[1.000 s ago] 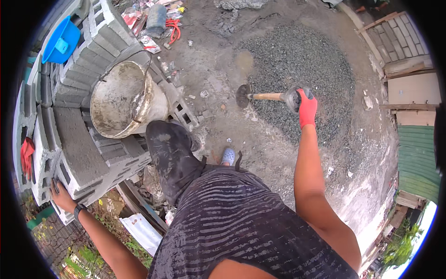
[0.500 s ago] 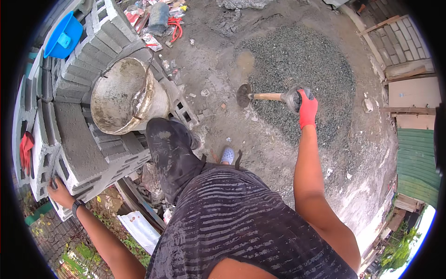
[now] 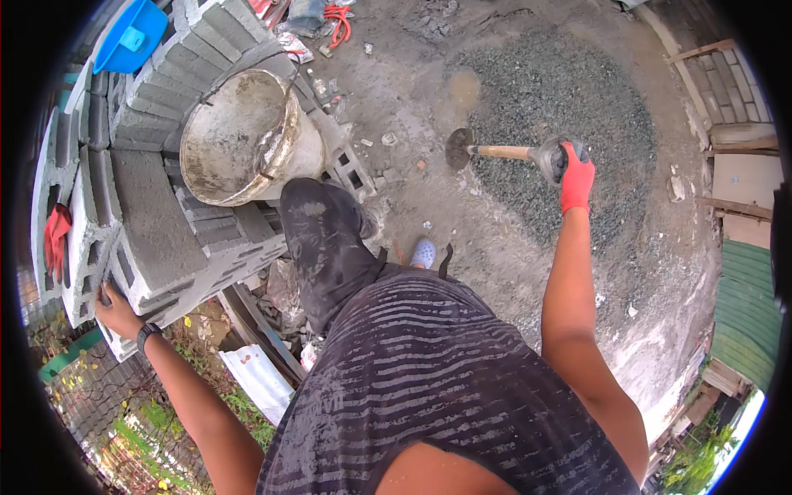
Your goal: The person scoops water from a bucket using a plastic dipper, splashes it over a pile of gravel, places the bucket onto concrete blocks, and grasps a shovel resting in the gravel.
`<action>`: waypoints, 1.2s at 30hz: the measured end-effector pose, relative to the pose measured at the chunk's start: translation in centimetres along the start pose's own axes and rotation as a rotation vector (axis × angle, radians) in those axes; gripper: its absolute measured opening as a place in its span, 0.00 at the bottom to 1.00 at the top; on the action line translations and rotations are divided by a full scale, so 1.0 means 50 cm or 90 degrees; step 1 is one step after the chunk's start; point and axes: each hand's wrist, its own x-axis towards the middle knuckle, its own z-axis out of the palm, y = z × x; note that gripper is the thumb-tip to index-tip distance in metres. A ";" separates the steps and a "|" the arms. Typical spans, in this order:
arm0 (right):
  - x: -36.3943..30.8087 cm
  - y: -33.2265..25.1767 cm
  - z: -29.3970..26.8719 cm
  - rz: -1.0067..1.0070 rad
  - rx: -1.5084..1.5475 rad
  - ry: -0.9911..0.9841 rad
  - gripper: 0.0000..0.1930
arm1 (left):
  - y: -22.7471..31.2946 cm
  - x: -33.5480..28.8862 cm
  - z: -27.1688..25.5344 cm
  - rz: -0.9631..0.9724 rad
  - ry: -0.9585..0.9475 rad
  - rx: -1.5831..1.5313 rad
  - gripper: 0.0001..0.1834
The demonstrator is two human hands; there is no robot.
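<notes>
My right hand [image 3: 575,175], in a red glove, is closed round the grey grip of a shovel [image 3: 503,152]. The wooden shaft looks short from above, and the dark blade is down by the edge of a dark gravel pile [image 3: 577,107]. Bare but for a watch at the wrist, my left hand [image 3: 120,315] leans on the lower edge of a stack of hollow concrete blocks [image 3: 157,223], its fingers stretched along the block face. An orange-red glove [image 3: 56,239] hangs at a block just above that hand. Beside my bent leg is a mortar-crusted white bucket [image 3: 239,136], tilted.
A blue plastic basin [image 3: 132,35] sits atop the blocks at far left. Rubbish and a red hose [image 3: 338,23] lie beyond the bucket. A puddle [image 3: 465,87] borders the gravel. Green corrugated sheets [image 3: 747,297] stand at the right.
The whole view has shifted, so things appear further right and slightly higher. Both hands keep their places, the right on the shovel and the left against the blocks.
</notes>
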 end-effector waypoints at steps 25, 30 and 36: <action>-0.007 0.006 -0.006 0.020 0.049 0.002 0.16 | 0.006 -0.003 0.005 0.021 -0.082 0.023 0.29; 0.005 0.018 0.002 -0.001 0.016 0.000 0.16 | -0.021 0.009 0.013 0.050 -0.083 0.030 0.29; 0.039 0.047 -0.023 0.043 0.055 -0.022 0.17 | 0.070 -0.010 -0.006 0.008 -0.049 -0.002 0.27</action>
